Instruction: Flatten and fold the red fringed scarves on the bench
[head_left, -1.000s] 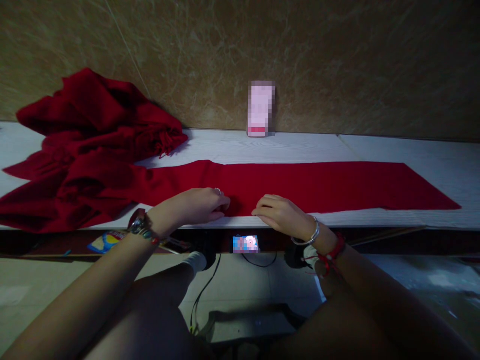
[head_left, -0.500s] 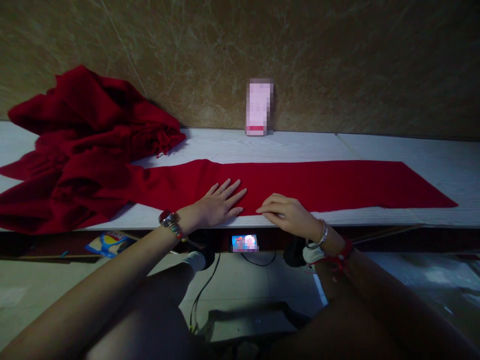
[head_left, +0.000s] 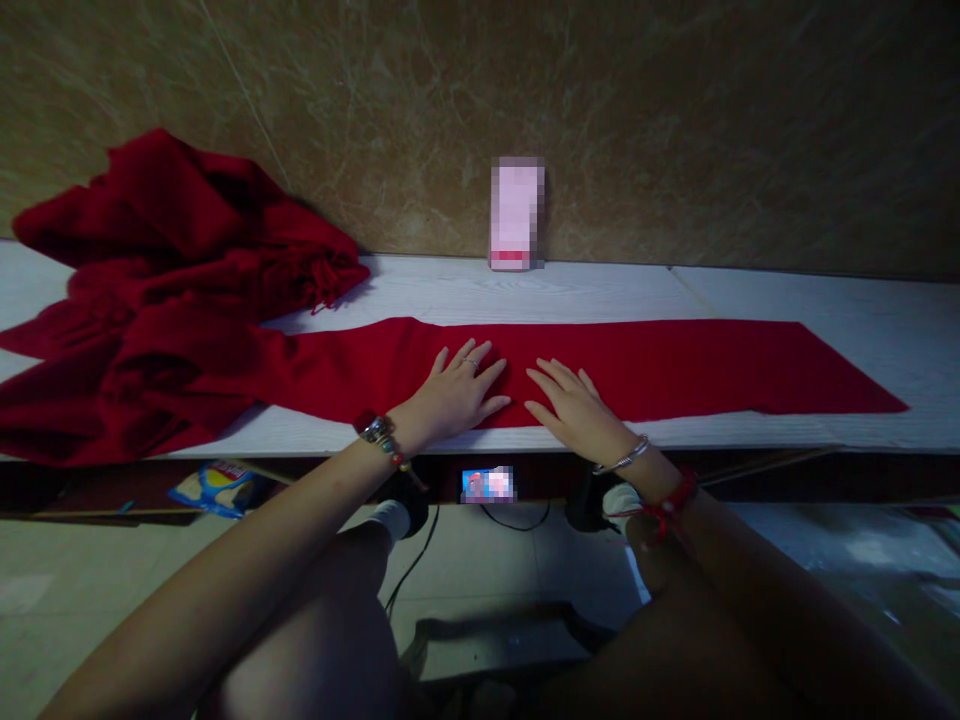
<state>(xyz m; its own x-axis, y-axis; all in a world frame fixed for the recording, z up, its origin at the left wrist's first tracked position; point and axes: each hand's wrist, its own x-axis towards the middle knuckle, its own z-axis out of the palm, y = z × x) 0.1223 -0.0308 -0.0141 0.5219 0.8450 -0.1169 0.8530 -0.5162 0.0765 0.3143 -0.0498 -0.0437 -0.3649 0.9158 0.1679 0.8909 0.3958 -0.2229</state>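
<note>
We had a long, flat strip of plain red woven cloth (head_left: 675, 370) laid out straight before us on a white wood-grain tabletop (head_left: 780, 295). Its long axis ran from left to right, across our body and roughly in line with the table's front edge. Our left hand (head_left: 454, 395) and right hand (head_left: 576, 408) both rested on it from the near side, palms down, open and gripping nothing, fingers parted, with a band of bare cloth between them. The left was nearer a crumpled heap of dark red fringed fabric (head_left: 180, 260), into which the strip ran at that side; we could not tell whether the two were one piece. The right was nearer the slanted far end, which tapered to a point well away from its fingers.

For writing, we found nothing we could read. The pale pink, upright box-shaped item with a red band (head_left: 516, 205), set by the brown marbled wall (head_left: 690, 130), was blurred into squares. So was part of the small lit screen (head_left: 486, 484) below the table edge. The blue, white and yellow plastic packet (head_left: 217, 487) down at our left carried reddish lettering, too small and smeared to make out.
</note>
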